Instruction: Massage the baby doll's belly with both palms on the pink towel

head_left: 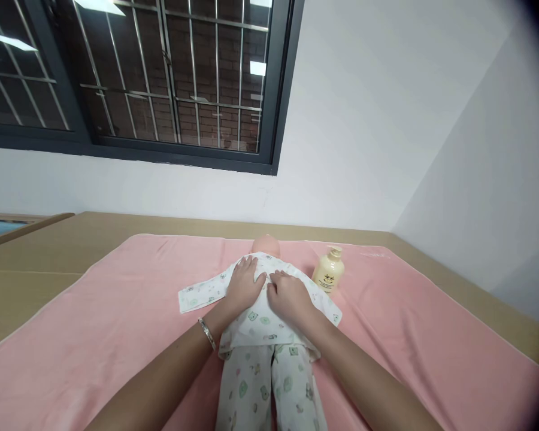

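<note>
A baby doll lies stretched out on a pink sheet, its bald head at the far end. It wears a white patterned top and matching trousers; its face cannot be made out. My left hand rests flat on the upper left of the top, fingers extended and thumb apart. Beside it, my right hand lies on the upper right of the top, its fingers slightly bent and thumb apart. Neither hand visibly holds anything. One sleeve spreads out to the left, the other slants down to the right.
A pale yellow pump bottle stands on the pink sheet, right of the doll's shoulder. Under the sheet is a wooden surface against a white wall. A dark-framed barred window is above. Blue material shows at far left.
</note>
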`<state>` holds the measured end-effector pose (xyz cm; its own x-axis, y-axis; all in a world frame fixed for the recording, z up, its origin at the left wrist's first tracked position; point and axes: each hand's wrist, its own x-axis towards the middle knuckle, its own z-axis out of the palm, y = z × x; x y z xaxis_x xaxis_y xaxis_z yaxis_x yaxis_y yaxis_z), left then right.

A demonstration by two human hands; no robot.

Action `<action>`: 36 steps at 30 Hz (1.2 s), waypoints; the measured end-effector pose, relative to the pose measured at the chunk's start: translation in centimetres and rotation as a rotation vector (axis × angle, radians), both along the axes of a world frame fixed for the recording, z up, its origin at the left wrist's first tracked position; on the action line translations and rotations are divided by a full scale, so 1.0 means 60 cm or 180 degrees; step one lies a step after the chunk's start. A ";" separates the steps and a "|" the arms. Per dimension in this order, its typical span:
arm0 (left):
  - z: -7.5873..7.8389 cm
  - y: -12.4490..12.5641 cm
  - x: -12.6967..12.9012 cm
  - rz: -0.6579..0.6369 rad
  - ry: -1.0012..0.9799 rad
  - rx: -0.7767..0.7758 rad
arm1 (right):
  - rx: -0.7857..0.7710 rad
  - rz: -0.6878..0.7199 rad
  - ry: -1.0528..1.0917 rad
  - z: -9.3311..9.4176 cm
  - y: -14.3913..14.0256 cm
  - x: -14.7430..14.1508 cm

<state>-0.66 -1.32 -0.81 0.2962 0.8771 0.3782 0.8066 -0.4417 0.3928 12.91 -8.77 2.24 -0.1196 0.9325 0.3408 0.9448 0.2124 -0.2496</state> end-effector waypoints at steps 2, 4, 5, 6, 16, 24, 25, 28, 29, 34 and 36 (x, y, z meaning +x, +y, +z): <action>-0.001 -0.007 0.005 0.0068 0.0102 0.0061 | 0.0007 0.0059 0.0128 -0.005 0.009 0.005; -0.001 -0.022 0.013 0.0159 0.0229 0.0206 | 0.0039 0.0145 0.0247 -0.013 0.023 0.013; -0.001 -0.032 0.017 0.0191 0.0303 0.0318 | 0.0051 0.0193 0.0288 -0.017 0.031 0.018; -0.001 -0.043 0.022 0.0212 0.0385 0.0438 | 0.0057 0.0236 0.0322 -0.020 0.038 0.022; -0.005 -0.093 0.033 0.0088 0.0749 0.1042 | -0.0118 0.0386 0.0414 -0.022 0.049 0.041; 0.006 -0.037 0.011 0.0033 0.0281 -0.0035 | -0.0020 -0.0094 -0.0048 -0.032 0.013 -0.003; 0.006 -0.031 0.008 -0.0008 0.0224 -0.0120 | 0.0007 -0.0066 -0.0196 -0.033 0.003 -0.010; 0.002 -0.023 0.002 -0.0039 0.0073 -0.0158 | 0.0087 0.0267 -0.0659 -0.033 -0.023 -0.027; 0.001 -0.023 0.001 -0.0036 0.0038 -0.0139 | 0.0093 0.0377 -0.0736 -0.032 -0.027 -0.029; -0.010 -0.026 0.006 -0.0047 -0.0118 -0.0029 | -0.0139 0.0228 0.0013 -0.027 0.005 -0.005; -0.015 -0.025 0.008 -0.0035 -0.0184 0.0056 | -0.0257 0.0050 0.0371 -0.031 0.030 0.011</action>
